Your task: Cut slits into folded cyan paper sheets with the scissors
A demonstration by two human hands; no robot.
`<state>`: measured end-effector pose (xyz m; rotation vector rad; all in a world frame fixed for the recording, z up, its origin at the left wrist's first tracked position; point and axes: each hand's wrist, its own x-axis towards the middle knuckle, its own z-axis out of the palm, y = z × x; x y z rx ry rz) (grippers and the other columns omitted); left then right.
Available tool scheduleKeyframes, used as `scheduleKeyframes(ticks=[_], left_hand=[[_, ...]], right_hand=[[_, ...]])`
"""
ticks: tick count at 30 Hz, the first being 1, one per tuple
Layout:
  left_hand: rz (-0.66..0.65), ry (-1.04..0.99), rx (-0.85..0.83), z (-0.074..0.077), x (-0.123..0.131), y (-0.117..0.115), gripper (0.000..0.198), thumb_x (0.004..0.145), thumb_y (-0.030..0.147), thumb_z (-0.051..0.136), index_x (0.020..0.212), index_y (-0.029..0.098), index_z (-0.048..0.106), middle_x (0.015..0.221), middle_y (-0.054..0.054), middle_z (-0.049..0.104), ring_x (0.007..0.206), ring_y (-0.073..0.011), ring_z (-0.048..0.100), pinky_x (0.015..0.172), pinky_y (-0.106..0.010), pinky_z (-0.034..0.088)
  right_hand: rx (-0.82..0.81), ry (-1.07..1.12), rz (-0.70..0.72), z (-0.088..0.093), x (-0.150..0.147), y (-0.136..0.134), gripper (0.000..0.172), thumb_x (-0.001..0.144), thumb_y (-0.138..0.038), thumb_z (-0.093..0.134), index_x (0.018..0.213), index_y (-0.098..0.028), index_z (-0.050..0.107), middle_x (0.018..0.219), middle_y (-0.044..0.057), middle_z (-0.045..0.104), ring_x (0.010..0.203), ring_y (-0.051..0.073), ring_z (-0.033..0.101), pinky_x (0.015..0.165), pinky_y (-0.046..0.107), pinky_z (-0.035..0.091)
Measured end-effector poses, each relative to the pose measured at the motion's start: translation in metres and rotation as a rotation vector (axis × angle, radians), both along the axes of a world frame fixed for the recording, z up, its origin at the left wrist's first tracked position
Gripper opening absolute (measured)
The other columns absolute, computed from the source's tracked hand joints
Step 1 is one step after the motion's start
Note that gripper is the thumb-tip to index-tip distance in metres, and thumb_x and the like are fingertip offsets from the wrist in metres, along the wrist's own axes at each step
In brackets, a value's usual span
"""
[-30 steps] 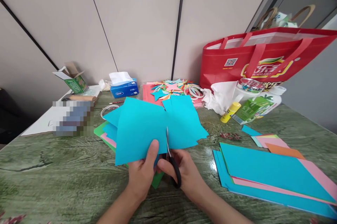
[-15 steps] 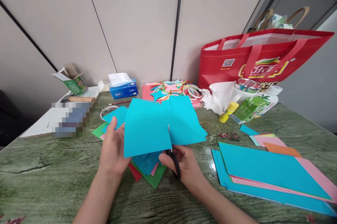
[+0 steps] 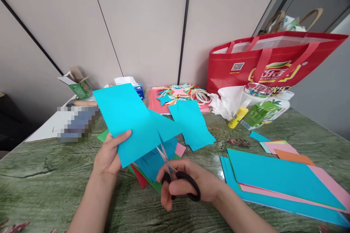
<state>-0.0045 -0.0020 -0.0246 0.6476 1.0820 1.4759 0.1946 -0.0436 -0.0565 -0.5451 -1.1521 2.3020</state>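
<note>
A sheet of blue paper (image 3: pixel 123 116) is pinched at its lower left by my left hand (image 3: pixel 111 152), thumb on top. A slit splits its right side, and a flap stands out to the right. My right hand (image 3: pixel 188 182) is closed around the black handles of a pair of scissors (image 3: pixel 166 160). The scissors' slightly parted blades point up and left at the sheet's lower right edge, by the slit. Below the sheet lies a pile of blue cut paper (image 3: pixel 157 163), with red, green and pink pieces showing. Another blue piece (image 3: pixel 191 123) rests behind the scissors.
Stacked coloured sheets (image 3: pixel 279 178) lie at the right. Behind them stand a yellow glue stick (image 3: pixel 237 117), a green carton (image 3: pixel 262 112) and a red bag (image 3: pixel 232 76). Folded paper stars (image 3: pixel 179 92) sit at the back, with a blue tissue box (image 3: pixel 140 90) to their left.
My left hand has moved slightly left and down, tilting the blue sheet and lifting its top left. The scissors have drawn back from inside the slit, and their blades now show.
</note>
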Motion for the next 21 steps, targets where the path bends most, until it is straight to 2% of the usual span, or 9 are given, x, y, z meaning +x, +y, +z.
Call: scheduleKeyframes(ticks=[2, 3, 4, 6, 8, 9, 11, 15, 21], left_hand=[[0.011, 0.007, 0.018, 0.002, -0.004, 0.000, 0.062, 0.060, 0.010, 0.068, 0.118, 0.023, 0.050, 0.095, -0.007, 0.070, 0.086, -0.0302, 0.063, 0.074, -0.044, 0.053], [-0.009, 0.003, 0.018, 0.003, -0.006, -0.001, 0.063, 0.059, 0.010, 0.068, 0.118, 0.023, 0.050, 0.096, -0.007, 0.069, 0.087, -0.0312, 0.063, 0.073, -0.045, 0.053], [-0.043, -0.007, 0.014, 0.004, -0.007, -0.002, 0.063, 0.059, 0.010, 0.068, 0.118, 0.023, 0.050, 0.097, -0.008, 0.069, 0.087, -0.0324, 0.062, 0.072, -0.046, 0.053], [-0.129, -0.048, 0.003, 0.005, -0.009, -0.007, 0.063, 0.058, 0.012, 0.069, 0.117, 0.023, 0.051, 0.097, -0.010, 0.069, 0.088, -0.0349, 0.061, 0.068, -0.048, 0.054], [-0.204, -0.109, 0.004, 0.004, -0.009, -0.013, 0.063, 0.055, 0.015, 0.071, 0.115, 0.022, 0.053, 0.097, -0.011, 0.069, 0.088, -0.0370, 0.061, 0.066, -0.049, 0.054], [-0.231, -0.139, 0.011, 0.003, -0.009, -0.016, 0.065, 0.053, 0.017, 0.073, 0.115, 0.023, 0.054, 0.097, -0.011, 0.069, 0.088, -0.0379, 0.061, 0.066, -0.050, 0.054], [-0.274, -0.186, 0.030, 0.001, -0.007, -0.020, 0.069, 0.048, 0.022, 0.076, 0.114, 0.025, 0.054, 0.097, -0.010, 0.069, 0.088, -0.0386, 0.060, 0.066, -0.050, 0.053], [-0.337, -0.167, 0.003, -0.003, -0.007, -0.020, 0.068, 0.051, 0.021, 0.076, 0.115, 0.026, 0.053, 0.096, -0.010, 0.069, 0.089, -0.0364, 0.061, 0.071, -0.047, 0.053], [-0.458, -0.029, -0.150, 0.006, -0.011, -0.011, 0.056, 0.068, 0.018, 0.065, 0.120, 0.024, 0.048, 0.107, -0.009, 0.065, 0.096, -0.0335, 0.058, 0.077, -0.049, 0.051]], right_hand=[[0.000, 0.172, 0.092, -0.001, 0.006, 0.001, 0.040, 0.055, -0.040, 0.072, 0.083, -0.015, 0.058, 0.065, 0.003, 0.066, 0.054, 0.015, 0.061, 0.062, 0.032, 0.048], [0.001, 0.271, 0.041, -0.001, 0.009, 0.003, 0.040, 0.055, -0.043, 0.072, 0.081, -0.017, 0.058, 0.060, 0.000, 0.064, 0.049, 0.013, 0.059, 0.060, 0.032, 0.049], [-0.012, 0.364, -0.083, -0.001, 0.011, 0.005, 0.036, 0.057, -0.044, 0.070, 0.080, -0.019, 0.057, 0.053, -0.004, 0.061, 0.043, 0.010, 0.055, 0.057, 0.030, 0.049], [-0.062, 0.440, -0.481, 0.000, 0.013, 0.013, 0.024, 0.066, -0.041, 0.065, 0.079, -0.022, 0.057, 0.046, -0.009, 0.053, 0.037, 0.006, 0.047, 0.053, 0.024, 0.048], [-0.087, 0.322, -0.842, 0.000, 0.013, 0.021, 0.015, 0.072, -0.033, 0.062, 0.079, -0.021, 0.056, 0.052, -0.008, 0.054, 0.044, 0.006, 0.050, 0.057, 0.021, 0.048], [-0.084, 0.223, -0.933, -0.001, 0.012, 0.024, 0.014, 0.072, -0.032, 0.062, 0.078, -0.021, 0.056, 0.057, -0.006, 0.058, 0.051, 0.008, 0.054, 0.060, 0.022, 0.048], [-0.110, 0.059, -0.884, -0.002, 0.008, 0.027, 0.021, 0.071, -0.037, 0.062, 0.080, -0.019, 0.058, 0.066, 0.000, 0.064, 0.060, 0.013, 0.059, 0.061, 0.025, 0.049], [-0.131, 0.001, -0.509, -0.002, 0.004, 0.023, 0.043, 0.068, -0.053, 0.058, 0.091, -0.017, 0.063, 0.078, 0.007, 0.069, 0.071, 0.023, 0.064, 0.065, 0.035, 0.051], [-0.105, 0.049, -0.588, -0.007, 0.025, 0.030, 0.067, 0.063, -0.072, 0.043, 0.104, -0.022, 0.058, 0.092, 0.007, 0.069, 0.089, 0.027, 0.062, 0.075, 0.041, 0.049]])
